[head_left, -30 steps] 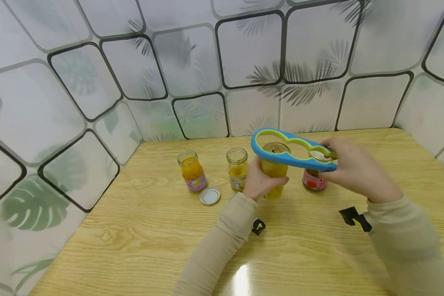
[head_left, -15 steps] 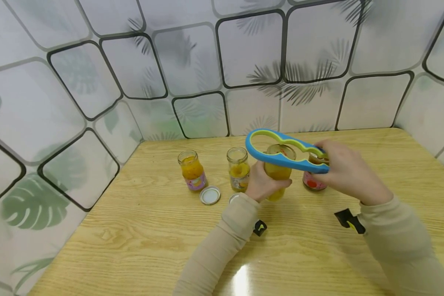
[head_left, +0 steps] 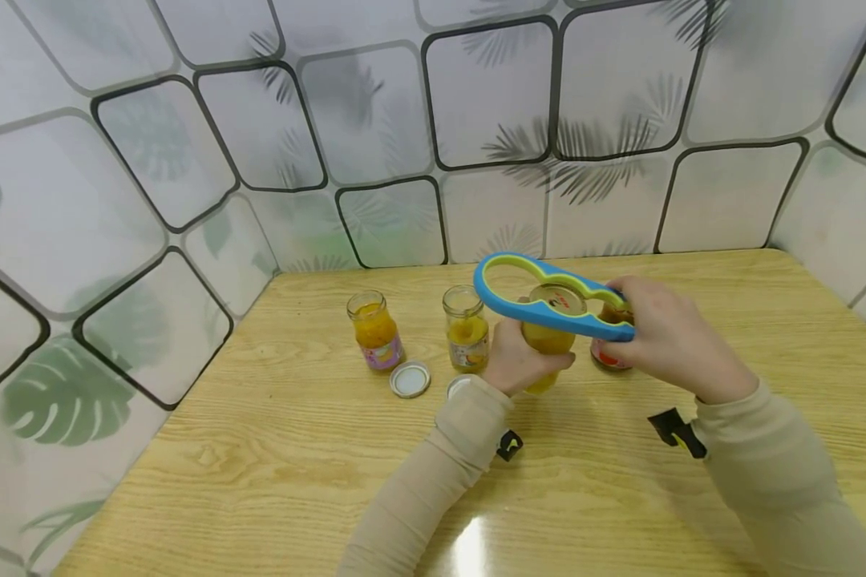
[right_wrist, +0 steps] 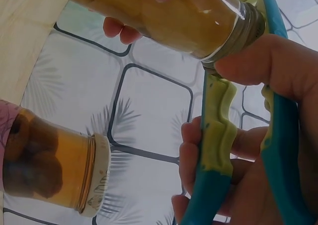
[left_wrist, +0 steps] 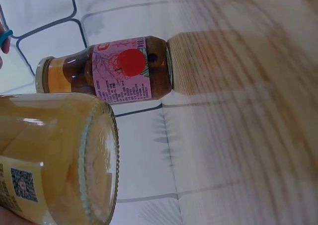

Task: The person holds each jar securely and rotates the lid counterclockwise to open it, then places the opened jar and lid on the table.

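My left hand (head_left: 515, 361) grips a glass jar of yellow fruit (head_left: 551, 340) and holds it raised, its base (left_wrist: 102, 160) off the table in the left wrist view. The jar leans, and its gold lid (head_left: 561, 297) faces up. My right hand (head_left: 667, 336) grips the handle end of a blue and green jar opener (head_left: 577, 324). The opener's scalloped arms overlap the lid in the head view. In the right wrist view my right thumb (right_wrist: 243, 63) lies at the jar's lid end. A closed jar with a pink label (left_wrist: 124, 68) stands just behind, partly hidden by my right hand.
Two lidless jars stand to the left: one with orange contents (head_left: 377, 330), one with yellow contents (head_left: 467, 340). A loose lid (head_left: 410, 380) lies before them, and another lid (head_left: 458, 387) shows partly beside my left sleeve. A patterned wall (head_left: 375, 120) rises behind the wooden table (head_left: 260, 449).
The opener has moved left while the jar has shifted slightly right and tilted more, so the lid now sits nearer the opener's middle. The second loose lid has come into view.
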Demonstrator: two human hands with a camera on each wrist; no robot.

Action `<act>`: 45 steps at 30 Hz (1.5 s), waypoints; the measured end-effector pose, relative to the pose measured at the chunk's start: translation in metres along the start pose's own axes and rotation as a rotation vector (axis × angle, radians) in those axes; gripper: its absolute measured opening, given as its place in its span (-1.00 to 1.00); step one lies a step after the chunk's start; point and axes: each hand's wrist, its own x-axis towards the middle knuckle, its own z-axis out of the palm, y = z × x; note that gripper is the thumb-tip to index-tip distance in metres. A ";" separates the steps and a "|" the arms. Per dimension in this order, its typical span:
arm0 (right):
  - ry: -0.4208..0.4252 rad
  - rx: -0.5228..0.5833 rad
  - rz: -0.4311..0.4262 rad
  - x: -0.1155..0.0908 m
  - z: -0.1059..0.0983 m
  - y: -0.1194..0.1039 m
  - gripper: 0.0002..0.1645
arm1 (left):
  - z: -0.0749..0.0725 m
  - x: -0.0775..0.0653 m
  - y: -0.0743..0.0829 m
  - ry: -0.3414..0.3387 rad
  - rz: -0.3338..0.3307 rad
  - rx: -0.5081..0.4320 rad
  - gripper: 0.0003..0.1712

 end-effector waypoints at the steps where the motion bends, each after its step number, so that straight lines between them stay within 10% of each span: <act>1: -0.004 -0.003 0.004 0.000 0.000 0.000 -0.33 | -0.001 -0.001 0.004 -0.001 -0.004 -0.002 -0.31; 22: 0.076 -0.251 -0.049 -0.011 0.001 -0.011 -0.20 | 0.003 0.001 -0.001 -0.039 0.074 -0.005 -0.33; 30: 0.128 -0.266 -0.148 -0.007 0.007 -0.008 -0.49 | 0.002 0.001 0.000 -0.046 0.089 0.046 -0.32; 45: 0.200 -0.313 -0.232 -0.002 0.007 0.000 -0.55 | -0.006 -0.009 0.036 -0.068 0.085 -0.017 -0.33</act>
